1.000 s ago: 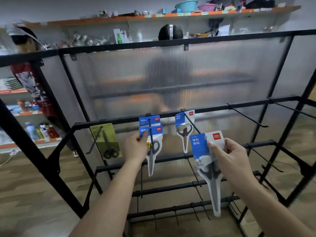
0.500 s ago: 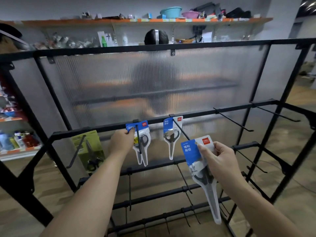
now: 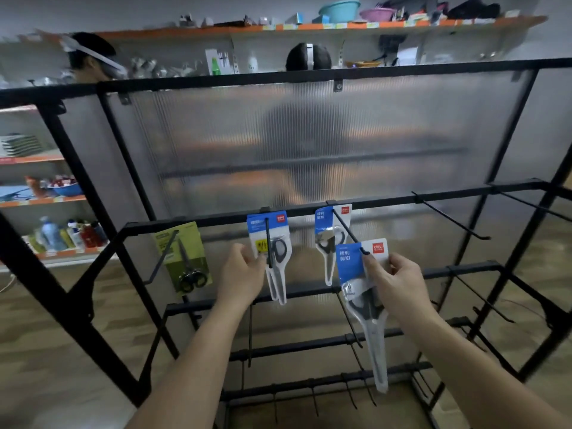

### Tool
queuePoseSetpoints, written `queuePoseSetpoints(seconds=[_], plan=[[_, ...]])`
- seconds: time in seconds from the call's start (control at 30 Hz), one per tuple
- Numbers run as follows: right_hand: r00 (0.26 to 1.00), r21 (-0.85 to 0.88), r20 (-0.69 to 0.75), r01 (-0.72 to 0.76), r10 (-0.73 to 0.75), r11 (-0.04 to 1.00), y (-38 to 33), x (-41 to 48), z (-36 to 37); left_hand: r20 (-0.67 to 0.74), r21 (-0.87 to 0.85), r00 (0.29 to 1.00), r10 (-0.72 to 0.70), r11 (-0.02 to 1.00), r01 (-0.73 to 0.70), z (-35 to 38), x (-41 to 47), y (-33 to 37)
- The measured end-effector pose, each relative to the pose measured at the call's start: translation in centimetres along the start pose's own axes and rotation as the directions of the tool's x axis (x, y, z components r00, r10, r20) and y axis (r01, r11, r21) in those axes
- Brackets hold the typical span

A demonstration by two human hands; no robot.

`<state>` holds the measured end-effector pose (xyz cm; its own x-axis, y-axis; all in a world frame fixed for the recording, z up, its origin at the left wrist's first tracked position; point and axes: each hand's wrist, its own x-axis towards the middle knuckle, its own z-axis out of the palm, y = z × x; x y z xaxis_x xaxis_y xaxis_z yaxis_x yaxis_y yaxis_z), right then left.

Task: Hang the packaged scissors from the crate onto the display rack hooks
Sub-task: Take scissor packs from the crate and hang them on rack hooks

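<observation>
Scissors pack (image 3: 349,264) pinched at card top between thumb and fingers of right hand (image 3: 399,286), card top at tip of hook (image 3: 348,230), blades hanging down. Second pack (image 3: 325,243) further back on same hook. Left hand (image 3: 241,277) pinching left edge of hung pack (image 3: 280,249) one hook leftward. Green pack (image 3: 185,258) at far left of rack (image 3: 464,193).

Person (image 3: 297,140) blurred behind panel (image 3: 418,128), shelf goods (image 3: 71,235) indistinct
</observation>
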<state>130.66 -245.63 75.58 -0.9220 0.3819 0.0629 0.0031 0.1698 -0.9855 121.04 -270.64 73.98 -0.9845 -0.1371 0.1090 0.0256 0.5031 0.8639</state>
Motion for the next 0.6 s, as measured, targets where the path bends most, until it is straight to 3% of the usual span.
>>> queuePoseSetpoints(seconds=[0.27, 0.4, 0.6], plan=[[0.992, -0.057, 0.064, -0.105, 0.109, 0.993, 0.9, 6.5, 2.7, 0.144, -0.014, 0.988, 0.058, 0.998, -0.056, -1.1, -7.9, -0.5], [0.993, -0.154, 0.077, -0.078, 0.091, 0.985, 1.9, 11.0, 4.0, 0.144, 0.075, 0.982, 0.121, 0.988, -0.133, -3.3, -9.7, -0.9], [0.990, -0.057, 0.129, -0.055, 0.062, 0.997, -0.3, 11.9, 4.5, 0.086, 0.176, 0.985, 0.149, 0.971, -0.163, -6.3, -10.7, -0.2]])
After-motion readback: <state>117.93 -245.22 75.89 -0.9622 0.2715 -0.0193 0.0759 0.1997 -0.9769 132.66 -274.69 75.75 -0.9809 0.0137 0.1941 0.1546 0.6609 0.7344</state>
